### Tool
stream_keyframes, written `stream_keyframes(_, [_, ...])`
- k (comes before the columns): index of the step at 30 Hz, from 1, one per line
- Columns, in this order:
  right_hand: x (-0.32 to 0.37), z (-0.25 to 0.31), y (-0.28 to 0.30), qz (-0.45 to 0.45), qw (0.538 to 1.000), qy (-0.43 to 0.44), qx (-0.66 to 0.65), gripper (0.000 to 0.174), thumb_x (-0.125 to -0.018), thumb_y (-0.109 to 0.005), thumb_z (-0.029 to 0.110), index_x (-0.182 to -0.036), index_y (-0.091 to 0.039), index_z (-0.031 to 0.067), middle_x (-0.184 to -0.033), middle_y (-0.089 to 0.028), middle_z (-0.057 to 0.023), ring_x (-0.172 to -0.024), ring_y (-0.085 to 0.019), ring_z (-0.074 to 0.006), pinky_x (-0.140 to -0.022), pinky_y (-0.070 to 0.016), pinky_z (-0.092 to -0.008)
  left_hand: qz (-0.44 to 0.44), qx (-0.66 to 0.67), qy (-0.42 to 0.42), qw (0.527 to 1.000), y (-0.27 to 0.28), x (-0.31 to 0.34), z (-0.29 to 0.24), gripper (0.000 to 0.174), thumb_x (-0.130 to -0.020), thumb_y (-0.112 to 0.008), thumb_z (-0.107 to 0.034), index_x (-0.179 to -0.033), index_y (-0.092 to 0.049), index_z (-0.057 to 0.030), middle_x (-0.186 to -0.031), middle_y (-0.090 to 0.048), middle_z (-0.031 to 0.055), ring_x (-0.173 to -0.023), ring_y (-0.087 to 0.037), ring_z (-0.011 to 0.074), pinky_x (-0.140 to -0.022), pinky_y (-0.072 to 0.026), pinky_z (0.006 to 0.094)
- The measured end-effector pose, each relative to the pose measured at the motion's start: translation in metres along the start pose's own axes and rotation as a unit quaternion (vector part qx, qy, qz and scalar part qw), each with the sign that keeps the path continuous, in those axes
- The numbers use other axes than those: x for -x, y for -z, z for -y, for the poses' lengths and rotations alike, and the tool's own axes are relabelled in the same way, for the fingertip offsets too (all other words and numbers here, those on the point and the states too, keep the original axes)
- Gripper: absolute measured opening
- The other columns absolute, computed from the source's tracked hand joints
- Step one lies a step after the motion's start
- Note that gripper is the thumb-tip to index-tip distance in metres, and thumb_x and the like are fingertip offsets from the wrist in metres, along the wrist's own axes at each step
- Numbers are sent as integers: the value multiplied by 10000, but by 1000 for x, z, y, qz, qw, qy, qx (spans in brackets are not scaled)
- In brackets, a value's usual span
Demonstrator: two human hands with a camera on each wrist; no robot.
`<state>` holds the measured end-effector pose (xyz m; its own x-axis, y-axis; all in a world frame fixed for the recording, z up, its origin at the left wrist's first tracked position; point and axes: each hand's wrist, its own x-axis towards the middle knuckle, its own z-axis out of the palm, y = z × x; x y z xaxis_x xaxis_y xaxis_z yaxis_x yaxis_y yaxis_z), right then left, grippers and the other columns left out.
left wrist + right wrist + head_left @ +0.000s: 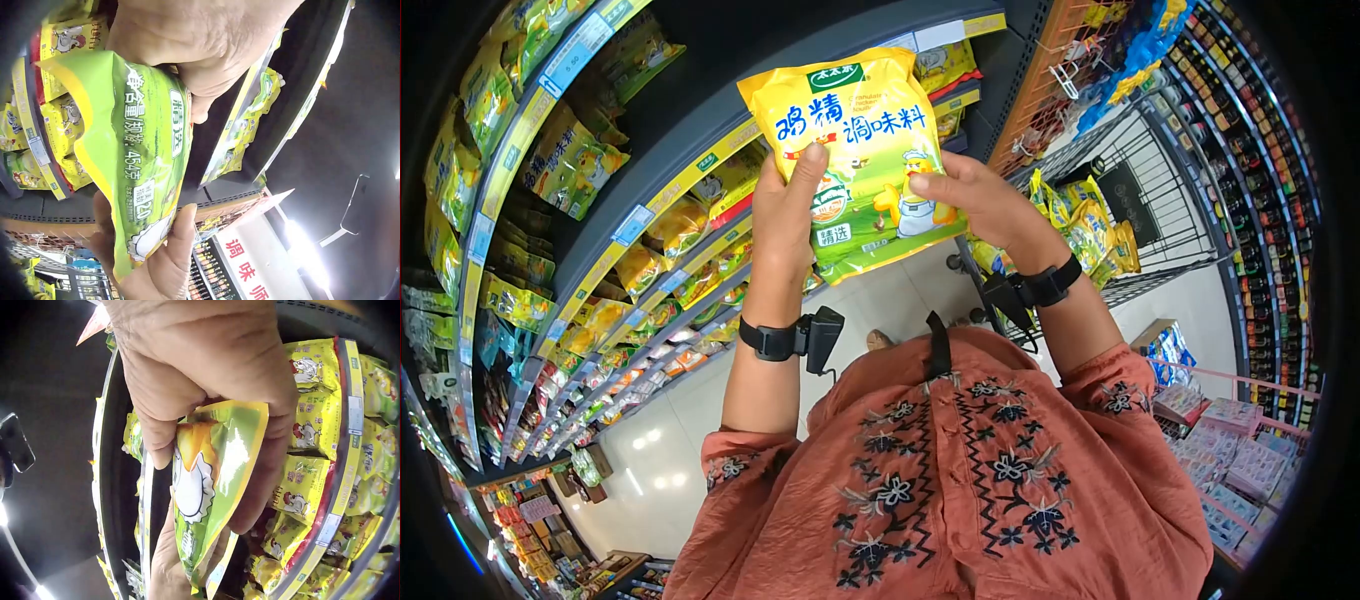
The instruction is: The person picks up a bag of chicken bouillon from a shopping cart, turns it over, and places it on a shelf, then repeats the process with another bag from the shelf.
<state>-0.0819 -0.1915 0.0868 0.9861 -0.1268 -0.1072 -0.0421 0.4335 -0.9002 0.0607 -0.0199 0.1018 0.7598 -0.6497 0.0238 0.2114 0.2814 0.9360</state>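
Note:
A yellow and green bag of chicken bouillon seasoning [865,190] is held up in front of the chest, its printed front facing the head camera. My left hand [788,205] grips its left edge, thumb on the front and fingers behind, hidden in the head view. On the opposite edge, my right hand [985,200] pinches the bag with its thumb over the cartoon chicken. The left wrist view shows the lower end of the bag [137,169], marked 454 grams, between both hands. Its side bulges between thumb and fingers in the right wrist view.
Curved store shelves [640,220] with many similar seasoning bags [575,160] run along the left. A wire shopping cart [1185,275] stands at the right, holding several yellow-green bags [1090,235]. Beyond it are bottle shelves [1260,220]; boxed goods [1235,450] sit at lower right.

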Motion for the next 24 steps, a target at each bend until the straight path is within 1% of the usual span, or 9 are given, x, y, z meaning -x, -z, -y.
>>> stream_keyframes(2, [-1, -3, 0, -1, 1000, 0, 20, 519, -944, -688, 212, -1381, -508, -2, -1294, -632, -88, -1142, -620, -166, -989, -492, -326, -3, -2, 2, 1000, 0, 1, -2, 440, -959, -687, -286, -1242, -547, 21, -1155, -675, 123, -984, -677, 169, -849, -555, 304])
stream_keyframes(5, [-2, -5, -4, -12, 999, 13, 36, 549, -902, -743, 266, -1344, -544, 8, -1253, -655, -82, -1104, -625, -150, -947, -496, -308, -8, -4, 6, 1000, 1, 3, -3, 434, -959, -686, -289, -1233, -554, 20, -1155, -676, 123, -979, -679, 170, -846, -558, 306])
stream_keyframes(11, [-3, -4, -5, -19, 999, -2, 47, 518, -927, -710, 202, -1372, -518, 18, -1276, -638, -75, -1117, -620, -153, -966, -497, -319, -5, 8, 14, 1000, 6, 3, -2, 436, -956, -692, -295, -1230, -561, 18, -1151, -677, 129, -967, -683, 175, -830, -563, 314])
stream_keyframes(13, [-3, -2, -9, -7, 999, 5, 39, 494, -927, -708, 214, -1344, -537, 14, -1249, -653, -66, -1094, -622, -134, -943, -500, -303, -11, 8, 18, 1000, 7, 3, -4, 443, -953, -695, -293, -1238, -557, 17, -1142, -677, 126, -956, -681, 174, -830, -560, 312])
stream_keyframes(16, [-3, 1, -10, -4, 996, -1, 85, 466, -942, -685, 199, -1344, -540, 14, -1242, -656, -50, -1092, -608, -113, -940, -497, -294, -45, -108, 15, 993, 17, 3, -5, 450, -951, -696, -286, -1251, -546, 14, -1140, -670, 114, -971, -664, 167, -847, -548, 304])
stream_keyframes(18, [-7, 3, -18, -5, 999, 24, 47, 487, -955, -664, 176, -1386, -513, 8, -1319, -614, -47, -1163, -572, -121, -1015, -452, -304, -65, -89, -19, 994, 16, 2, -4, 457, -955, -691, -286, -1264, -531, 10, -1152, -657, 100, -993, -646, 157, -863, -537, 296])
stream_keyframes(19, [-9, 7, -20, -12, 999, 10, 41, 497, -959, -656, 175, -1400, -500, 7, -1344, -598, -61, -1192, -558, -131, -1035, -437, -312, -54, -56, -32, 996, 14, 3, -7, 456, -961, -683, -286, -1271, -524, 8, -1163, -653, 97, -1005, -643, 153, -867, -536, 294])
stream_keyframes(21, [-16, 18, -27, 3, 998, 37, 52, 492, -960, -651, 179, -1391, -497, -2, -1321, -611, -88, -1183, -576, -149, -1025, -452, -327, -33, -19, -47, 998, 14, 2, -17, 451, -972, -668, -285, -1281, -515, 5, -1177, -648, 94, -1017, -640, 146, -871, -535, 293])
stream_keyframes(24, [-27, 37, -39, -4, 998, 34, 51, 461, -958, -643, 165, -1365, -511, -6, -1278, -634, -101, -1145, -611, -168, -986, -486, -333, -15, -18, -52, 998, 17, 4, -28, 442, -984, -650, -282, -1290, -507, 3, -1187, -646, 93, -1025, -639, 141, -874, -535, 291])
